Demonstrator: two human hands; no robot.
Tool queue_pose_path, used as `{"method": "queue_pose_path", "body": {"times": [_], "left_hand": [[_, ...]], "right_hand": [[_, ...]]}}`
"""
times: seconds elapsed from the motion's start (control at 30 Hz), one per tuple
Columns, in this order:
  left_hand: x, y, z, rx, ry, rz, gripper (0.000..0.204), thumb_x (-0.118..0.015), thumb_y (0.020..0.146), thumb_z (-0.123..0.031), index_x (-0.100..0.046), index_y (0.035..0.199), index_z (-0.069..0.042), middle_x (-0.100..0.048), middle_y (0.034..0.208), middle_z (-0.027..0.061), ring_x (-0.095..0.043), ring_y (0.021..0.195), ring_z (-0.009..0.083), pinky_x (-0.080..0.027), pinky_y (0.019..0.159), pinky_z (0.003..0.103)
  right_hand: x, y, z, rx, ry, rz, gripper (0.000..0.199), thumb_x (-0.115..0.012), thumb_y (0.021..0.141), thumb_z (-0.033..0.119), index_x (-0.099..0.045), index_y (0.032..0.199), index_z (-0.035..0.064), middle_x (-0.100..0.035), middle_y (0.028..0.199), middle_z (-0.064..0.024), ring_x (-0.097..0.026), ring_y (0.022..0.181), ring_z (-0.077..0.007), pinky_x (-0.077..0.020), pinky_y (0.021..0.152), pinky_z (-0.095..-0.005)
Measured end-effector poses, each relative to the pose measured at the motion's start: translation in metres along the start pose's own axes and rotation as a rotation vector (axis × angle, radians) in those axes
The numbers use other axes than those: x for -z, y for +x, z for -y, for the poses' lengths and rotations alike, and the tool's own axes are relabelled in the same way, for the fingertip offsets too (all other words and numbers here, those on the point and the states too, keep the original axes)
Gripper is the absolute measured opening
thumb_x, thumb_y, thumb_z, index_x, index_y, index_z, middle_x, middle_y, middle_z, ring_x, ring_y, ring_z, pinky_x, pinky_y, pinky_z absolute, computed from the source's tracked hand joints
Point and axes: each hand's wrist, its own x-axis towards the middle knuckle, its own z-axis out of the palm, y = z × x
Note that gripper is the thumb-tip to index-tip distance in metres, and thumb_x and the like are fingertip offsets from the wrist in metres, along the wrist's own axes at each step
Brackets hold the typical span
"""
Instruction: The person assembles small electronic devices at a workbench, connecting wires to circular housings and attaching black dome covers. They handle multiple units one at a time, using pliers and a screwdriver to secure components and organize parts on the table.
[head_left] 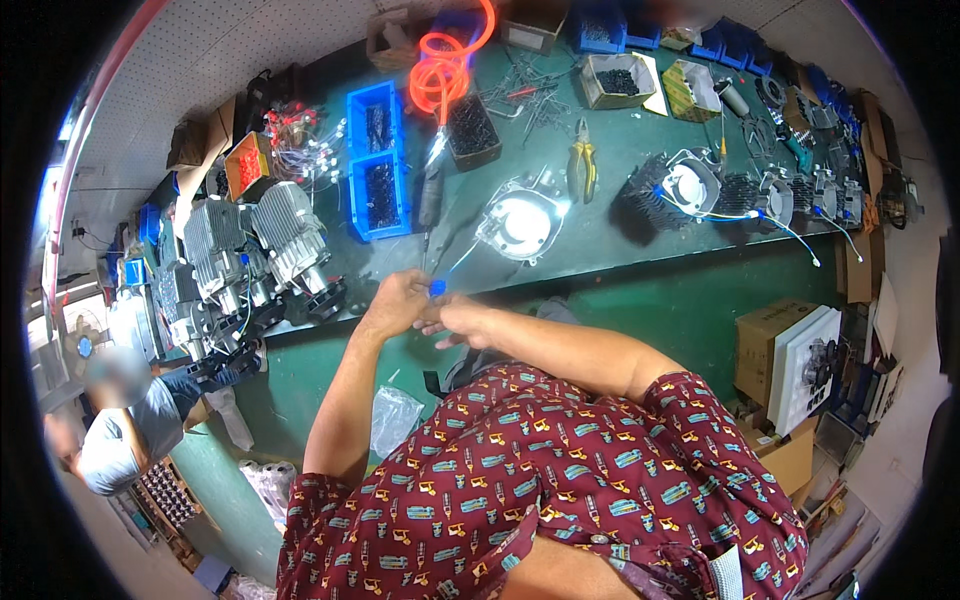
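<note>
My left hand [398, 303] is closed in a pinch at the near edge of the bench, on a small blue plastic piece [437, 287]. Against it lies my right hand [460, 318], thumb and forefinger together just below the blue piece, its lower fingers loosely curled; what they pinch is hidden. A thin pale wire [464, 256] runs from near the blue piece up to a silver metal motor housing [522, 222] with a bright round opening. Just beyond my hands a dark power screwdriver [431, 190] hangs from a coiled orange air hose [440, 78].
Blue bins [380, 195] of screws stand behind my left hand. Finned motors [212, 240] crowd the bench's left. Yellow-handled pliers [582, 170] lie beyond the housing; wired housings [690, 185] line the right. A cardboard box [768, 350] stands lower right. Another person [135, 430] sits at far left.
</note>
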Motion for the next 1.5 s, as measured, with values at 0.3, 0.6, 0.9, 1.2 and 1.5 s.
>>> {"method": "queue_pose_path", "body": {"times": [0.3, 0.6, 0.9, 1.2, 1.5], "left_hand": [[0.002, 0.001, 0.003, -0.029, -0.099, 0.059, 0.034, -0.063, 0.093, -0.012, -0.064, 0.122, 0.004, -0.071, 0.093, 0.0111, -0.065, 0.084, 0.0137, -0.054, 0.075, 0.031], [0.016, 0.004, -0.019, 0.057, -0.139, 0.098, 0.026, -0.071, 0.088, -0.011, -0.062, 0.105, 0.007, -0.071, 0.085, 0.0126, -0.066, 0.075, 0.0152, -0.054, 0.066, 0.031], [-0.009, 0.009, -0.031, -0.007, -0.151, -0.239, 0.024, -0.082, 0.077, -0.008, -0.065, 0.089, 0.004, -0.069, 0.078, 0.0088, -0.064, 0.066, 0.0139, -0.052, 0.057, 0.028], [-0.028, 0.064, -0.083, -0.136, 0.216, -0.296, 0.037, -0.084, 0.070, -0.019, -0.066, 0.096, 0.001, -0.069, 0.085, 0.0186, -0.069, 0.081, 0.0324, -0.055, 0.075, 0.041], [-0.048, 0.058, -0.061, -0.007, -0.584, -0.231, 0.020, -0.074, 0.091, -0.017, -0.063, 0.102, -0.005, -0.069, 0.095, 0.0044, -0.063, 0.082, 0.0112, -0.056, 0.072, 0.030]], "right_hand": [[-0.014, 0.007, -0.011, 0.025, 0.297, 0.004, 0.021, -0.059, 0.102, 0.033, -0.065, 0.105, 0.0136, -0.069, 0.097, 0.0002, -0.065, 0.081, -0.0118, -0.0582, 0.068, -0.0327], [-0.018, -0.022, 0.019, -0.033, 0.119, 0.069, 0.019, -0.055, 0.102, 0.029, -0.061, 0.101, 0.0103, -0.066, 0.089, -0.0004, -0.062, 0.075, -0.0135, -0.0510, 0.062, -0.0305], [0.003, -0.033, 0.021, 0.380, -0.705, 0.034, 0.020, -0.051, 0.096, 0.013, -0.065, 0.096, -0.0020, -0.068, 0.087, -0.0119, -0.062, 0.081, -0.0199, -0.0479, 0.073, -0.0350], [0.013, -0.070, 0.049, 0.409, -0.797, 0.149, 0.026, -0.053, 0.094, 0.015, -0.068, 0.084, -0.0025, -0.069, 0.076, -0.0146, -0.065, 0.071, -0.0270, -0.0505, 0.070, -0.0412], [0.084, -0.111, 0.114, 1.280, -0.852, -0.835, 0.026, -0.075, 0.081, 0.030, -0.067, 0.081, 0.0061, -0.067, 0.079, -0.0122, -0.064, 0.077, -0.0340, -0.0508, 0.068, -0.0442]]}}
